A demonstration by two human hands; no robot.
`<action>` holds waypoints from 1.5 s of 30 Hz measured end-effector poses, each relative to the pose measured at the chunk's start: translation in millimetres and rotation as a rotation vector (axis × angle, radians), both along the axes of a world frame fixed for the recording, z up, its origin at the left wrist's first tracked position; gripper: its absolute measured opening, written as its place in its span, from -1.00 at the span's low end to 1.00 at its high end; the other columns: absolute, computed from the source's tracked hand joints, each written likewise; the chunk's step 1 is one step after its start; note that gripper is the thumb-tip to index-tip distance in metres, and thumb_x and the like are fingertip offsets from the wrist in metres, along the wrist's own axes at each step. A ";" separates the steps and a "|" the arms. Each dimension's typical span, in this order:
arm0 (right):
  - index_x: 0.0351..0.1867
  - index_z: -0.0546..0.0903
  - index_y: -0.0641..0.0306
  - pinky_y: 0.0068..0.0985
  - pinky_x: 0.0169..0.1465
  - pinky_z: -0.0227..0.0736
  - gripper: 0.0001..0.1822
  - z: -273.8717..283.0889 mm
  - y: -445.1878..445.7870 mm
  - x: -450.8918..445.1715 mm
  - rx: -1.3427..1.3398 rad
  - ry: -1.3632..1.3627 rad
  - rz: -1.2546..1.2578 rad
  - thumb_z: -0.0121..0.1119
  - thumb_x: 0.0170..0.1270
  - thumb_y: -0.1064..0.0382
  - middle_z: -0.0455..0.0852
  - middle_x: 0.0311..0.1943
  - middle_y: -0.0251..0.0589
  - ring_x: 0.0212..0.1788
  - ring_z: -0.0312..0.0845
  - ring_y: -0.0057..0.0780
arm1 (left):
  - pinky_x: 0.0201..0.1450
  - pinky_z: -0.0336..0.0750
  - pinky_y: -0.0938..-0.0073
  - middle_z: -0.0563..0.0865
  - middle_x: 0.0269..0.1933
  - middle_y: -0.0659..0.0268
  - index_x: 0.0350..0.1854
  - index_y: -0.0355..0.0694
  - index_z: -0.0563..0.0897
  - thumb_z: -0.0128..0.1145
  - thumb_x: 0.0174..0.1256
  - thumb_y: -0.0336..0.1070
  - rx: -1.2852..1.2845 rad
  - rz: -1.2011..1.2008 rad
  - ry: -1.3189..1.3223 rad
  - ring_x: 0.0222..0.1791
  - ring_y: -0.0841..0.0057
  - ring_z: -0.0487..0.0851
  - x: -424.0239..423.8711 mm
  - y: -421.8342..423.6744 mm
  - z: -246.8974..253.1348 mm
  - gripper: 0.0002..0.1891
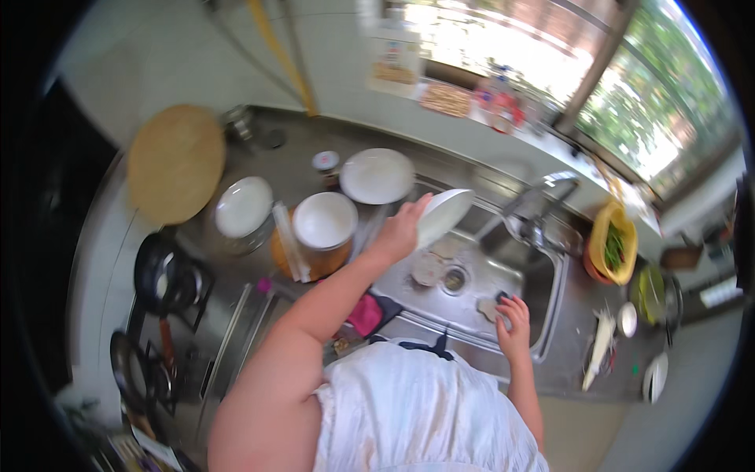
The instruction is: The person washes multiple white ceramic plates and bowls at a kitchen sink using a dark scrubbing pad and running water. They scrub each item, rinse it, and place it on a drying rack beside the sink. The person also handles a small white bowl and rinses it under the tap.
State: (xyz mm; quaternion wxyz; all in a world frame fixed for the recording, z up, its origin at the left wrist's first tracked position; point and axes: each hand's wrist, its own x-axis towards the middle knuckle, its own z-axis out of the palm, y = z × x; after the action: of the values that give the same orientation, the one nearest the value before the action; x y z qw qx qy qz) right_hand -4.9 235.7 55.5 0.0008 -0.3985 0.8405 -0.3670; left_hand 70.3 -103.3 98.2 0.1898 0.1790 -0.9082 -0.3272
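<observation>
My left hand (404, 231) grips the rim of a white bowl (443, 217), tilted on its side over the left part of the steel sink (436, 312). Low over the sink's right side is my right hand (514, 321), fingers apart and slightly curled, beside a small greyish piece (488, 309) that may be a cloth or scrap; contact cannot be told. Near the drain (454, 278) lies a pale round item (427, 269), blurred. Left of the sink stand a white bowl (325, 219), a white plate (377, 176) and a lidded jar (326, 160).
The faucet (534, 227) rises behind the sink. At right are a yellow basket with greens (624, 251), a white root vegetable (600, 348) and a small white bowl (627, 319). Further left are a white dish (243, 206), a round wooden board (177, 164) and a black wok (158, 272) on the stove.
</observation>
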 end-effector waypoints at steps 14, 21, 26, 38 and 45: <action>-0.23 0.60 0.32 -0.41 -0.03 0.45 -0.83 -8.2 -131.5 28.6 0.102 -0.222 0.311 0.17 0.13 0.37 0.63 -0.09 -0.10 -0.03 0.54 -0.26 | -0.12 0.62 0.02 0.54 0.04 0.08 0.17 -0.22 0.34 0.05 0.19 -0.38 1.161 0.613 0.634 -0.02 0.15 0.59 205.3 -203.7 8.1 -0.54; -0.19 0.59 0.31 -0.50 -0.28 0.53 -0.80 -55.7 -210.4 -25.0 0.133 -0.768 0.088 0.08 0.32 0.23 0.66 -0.26 -0.22 -0.29 0.60 -0.50 | -0.30 0.66 0.33 0.53 0.02 0.15 0.13 -0.19 0.31 -0.02 0.30 -0.35 0.960 1.021 0.766 -0.14 0.29 0.63 292.3 -280.4 -67.9 -0.64; -0.06 0.47 0.25 -0.52 -0.39 0.53 -0.66 -43.5 -292.3 -53.8 0.073 -1.035 -0.099 0.10 0.30 0.05 0.62 -0.37 -0.26 -0.43 0.56 -0.52 | -0.41 0.64 0.45 0.56 -0.03 0.18 0.11 -0.20 0.35 -0.05 0.32 -0.37 0.928 1.183 0.778 -0.24 0.38 0.64 306.0 -290.0 -101.8 -0.69; -0.08 0.43 0.32 -0.44 -0.46 0.57 -0.52 -72.0 -384.7 -80.4 0.147 -1.058 -0.254 0.19 0.21 -0.04 0.60 -0.42 -0.15 -0.50 0.58 -0.39 | -0.52 0.58 0.52 0.64 -0.23 0.23 -0.02 -0.24 0.47 -0.03 0.36 -0.26 0.831 1.335 0.681 -0.44 0.47 0.63 307.2 -298.9 -137.6 -0.76; -0.25 0.51 0.42 -0.53 -0.56 0.53 -0.64 -89.3 -398.9 -84.7 0.152 -0.960 -0.181 0.11 0.26 0.07 0.60 -0.56 -0.16 -0.62 0.56 -0.39 | -0.34 0.56 0.33 0.67 -0.27 0.08 -0.10 -0.34 0.52 -0.02 0.35 -0.13 0.436 1.444 0.309 -0.44 0.25 0.65 317.9 -311.3 -157.6 -0.67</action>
State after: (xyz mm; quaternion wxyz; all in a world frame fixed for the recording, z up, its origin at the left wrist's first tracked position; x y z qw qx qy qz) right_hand -89.6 -163.1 -33.7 0.3851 -0.1086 0.8010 -0.4452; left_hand 388.2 -414.6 -59.3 0.4414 0.7131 -0.4443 -0.3152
